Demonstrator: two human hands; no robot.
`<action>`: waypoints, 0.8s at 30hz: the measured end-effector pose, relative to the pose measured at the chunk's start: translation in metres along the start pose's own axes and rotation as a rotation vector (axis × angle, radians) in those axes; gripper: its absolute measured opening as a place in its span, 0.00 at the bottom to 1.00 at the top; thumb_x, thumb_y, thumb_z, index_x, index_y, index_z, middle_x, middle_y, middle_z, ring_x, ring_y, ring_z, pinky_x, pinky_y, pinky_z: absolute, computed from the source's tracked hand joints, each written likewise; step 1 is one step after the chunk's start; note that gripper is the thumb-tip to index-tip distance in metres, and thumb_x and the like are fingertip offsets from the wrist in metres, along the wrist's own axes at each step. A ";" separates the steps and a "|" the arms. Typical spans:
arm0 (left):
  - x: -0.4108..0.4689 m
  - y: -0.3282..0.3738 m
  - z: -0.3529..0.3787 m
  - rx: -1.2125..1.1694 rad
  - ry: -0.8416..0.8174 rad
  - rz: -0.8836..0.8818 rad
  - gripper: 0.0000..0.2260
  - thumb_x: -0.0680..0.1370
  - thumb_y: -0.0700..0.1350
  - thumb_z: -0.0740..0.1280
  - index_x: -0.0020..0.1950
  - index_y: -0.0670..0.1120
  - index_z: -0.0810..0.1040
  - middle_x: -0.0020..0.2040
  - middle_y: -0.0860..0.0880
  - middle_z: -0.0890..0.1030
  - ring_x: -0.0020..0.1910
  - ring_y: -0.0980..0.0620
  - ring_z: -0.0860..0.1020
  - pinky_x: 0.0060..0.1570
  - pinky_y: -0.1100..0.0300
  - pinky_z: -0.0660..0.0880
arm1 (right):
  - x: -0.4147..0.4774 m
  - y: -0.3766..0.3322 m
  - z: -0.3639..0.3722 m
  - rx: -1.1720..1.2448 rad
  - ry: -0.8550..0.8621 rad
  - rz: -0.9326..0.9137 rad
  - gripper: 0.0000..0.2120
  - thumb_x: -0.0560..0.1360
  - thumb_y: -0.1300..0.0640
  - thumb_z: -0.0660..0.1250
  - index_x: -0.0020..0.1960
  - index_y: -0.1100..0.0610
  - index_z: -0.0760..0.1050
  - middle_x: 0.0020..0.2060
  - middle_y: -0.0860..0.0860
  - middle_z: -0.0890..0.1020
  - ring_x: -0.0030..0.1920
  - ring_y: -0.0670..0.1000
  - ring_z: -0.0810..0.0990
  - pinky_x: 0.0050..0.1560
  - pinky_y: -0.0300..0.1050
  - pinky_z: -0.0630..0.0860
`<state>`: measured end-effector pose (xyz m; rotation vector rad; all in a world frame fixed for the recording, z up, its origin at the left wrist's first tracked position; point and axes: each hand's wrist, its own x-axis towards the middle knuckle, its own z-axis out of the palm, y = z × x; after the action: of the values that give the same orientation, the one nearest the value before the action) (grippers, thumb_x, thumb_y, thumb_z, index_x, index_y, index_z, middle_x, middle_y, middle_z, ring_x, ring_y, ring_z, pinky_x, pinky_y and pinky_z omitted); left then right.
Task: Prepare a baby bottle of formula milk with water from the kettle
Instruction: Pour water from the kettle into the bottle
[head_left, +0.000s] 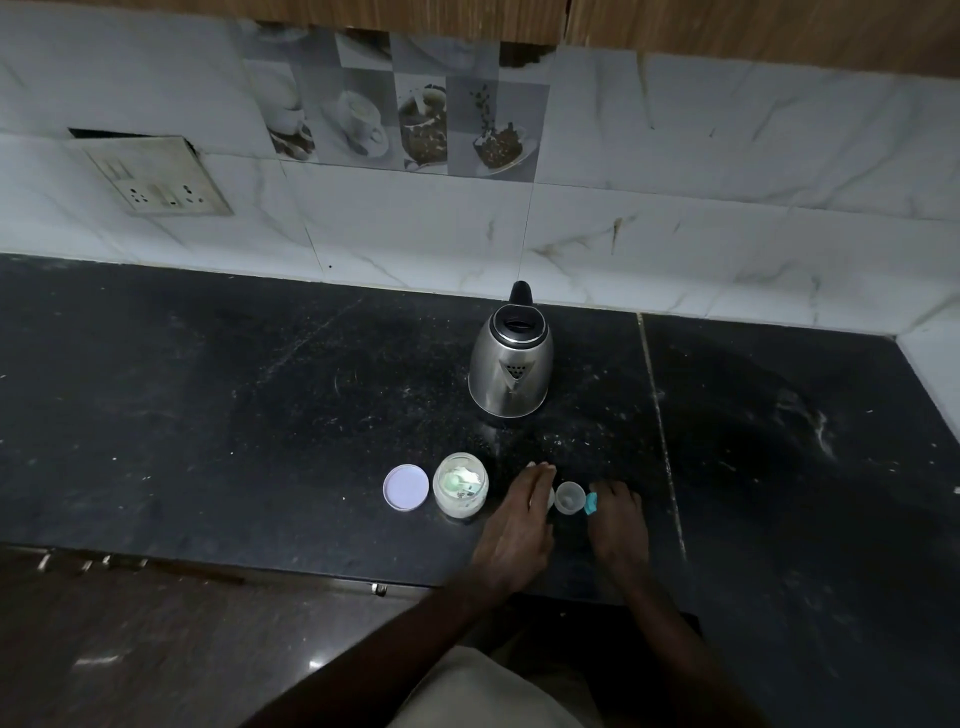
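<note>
A steel kettle (511, 358) stands at the back of the black counter (208, 415), spout toward me. In front of it is a small clear baby bottle (569, 498), upright and open, with a little white at its bottom. My left hand (519, 525) lies just left of the bottle, fingers stretched over a small white piece (549, 500) of which only an edge shows. My right hand (618, 525) is just right of the bottle and pinches a teal ring (591, 503). An open formula jar (461, 491) with a pale green scoop inside stands to the left.
The jar's round lilac lid (405, 487) lies flat left of the jar. A socket plate (161, 179) sits on the tiled wall at the left. The counter's front edge runs just below my hands, with drawers underneath.
</note>
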<state>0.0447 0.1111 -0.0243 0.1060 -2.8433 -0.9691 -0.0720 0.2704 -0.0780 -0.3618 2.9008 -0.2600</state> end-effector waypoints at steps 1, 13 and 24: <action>0.003 -0.002 0.002 0.001 -0.016 -0.015 0.39 0.74 0.38 0.67 0.84 0.40 0.55 0.83 0.41 0.59 0.84 0.45 0.56 0.81 0.53 0.59 | 0.002 0.001 -0.002 0.005 -0.013 0.000 0.20 0.71 0.64 0.71 0.63 0.57 0.81 0.58 0.56 0.81 0.59 0.60 0.79 0.57 0.53 0.76; 0.052 0.019 -0.048 -0.321 0.261 -0.217 0.38 0.72 0.32 0.65 0.82 0.43 0.61 0.80 0.44 0.67 0.78 0.47 0.66 0.76 0.58 0.65 | 0.046 -0.066 -0.095 0.460 0.236 -0.018 0.15 0.73 0.67 0.71 0.60 0.63 0.82 0.55 0.61 0.84 0.58 0.62 0.82 0.62 0.54 0.78; 0.186 -0.022 -0.115 -0.481 0.337 -0.604 0.21 0.75 0.53 0.73 0.64 0.45 0.78 0.63 0.44 0.80 0.63 0.44 0.77 0.63 0.49 0.75 | 0.194 -0.197 -0.191 0.921 -0.216 0.175 0.27 0.76 0.38 0.72 0.57 0.63 0.81 0.53 0.59 0.85 0.46 0.55 0.84 0.46 0.46 0.79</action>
<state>-0.1216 0.0035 0.0721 1.0035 -2.2223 -1.5340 -0.2546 0.0603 0.1105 0.0286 2.2602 -1.3361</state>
